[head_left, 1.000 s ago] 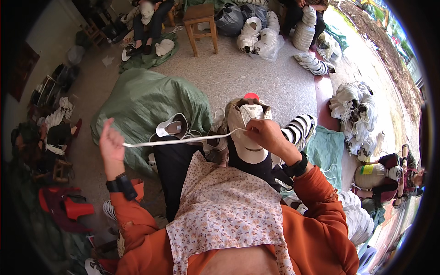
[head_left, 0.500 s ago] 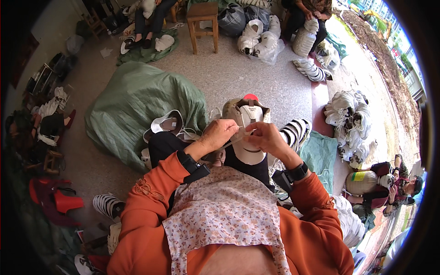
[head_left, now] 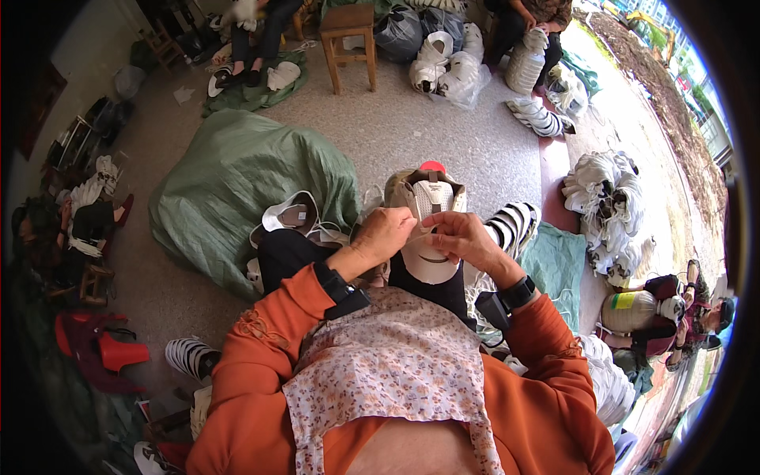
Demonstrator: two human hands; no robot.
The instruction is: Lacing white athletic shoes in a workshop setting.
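Observation:
A beige and white shoe upper (head_left: pixel 431 265) lies in front of my lap, its perforated tongue (head_left: pixel 434 192) toward the far side. My left hand (head_left: pixel 385 233) is closed in a pinch at the upper's left edge. Opposite it, my right hand (head_left: pixel 463 237) pinches too, its fingertips just above the upper. A thin white shoelace runs between the two sets of fingertips; its ends are hard to make out. A red round piece (head_left: pixel 432 166) shows just beyond the upper.
On my left lies a big green sack (head_left: pixel 245 190), with a loose white upper (head_left: pixel 289 214) beside my knee. Striped uppers (head_left: pixel 513 229) and a bundle of white uppers (head_left: pixel 606 210) are to the right. A wooden stool (head_left: pixel 347 32) stands ahead. Other people sit around with plastic jugs.
Both hands stay over the upper with small finger movements. My left hand has shifted slightly right. The pale strip seen below the left fingers earlier is now less visible.

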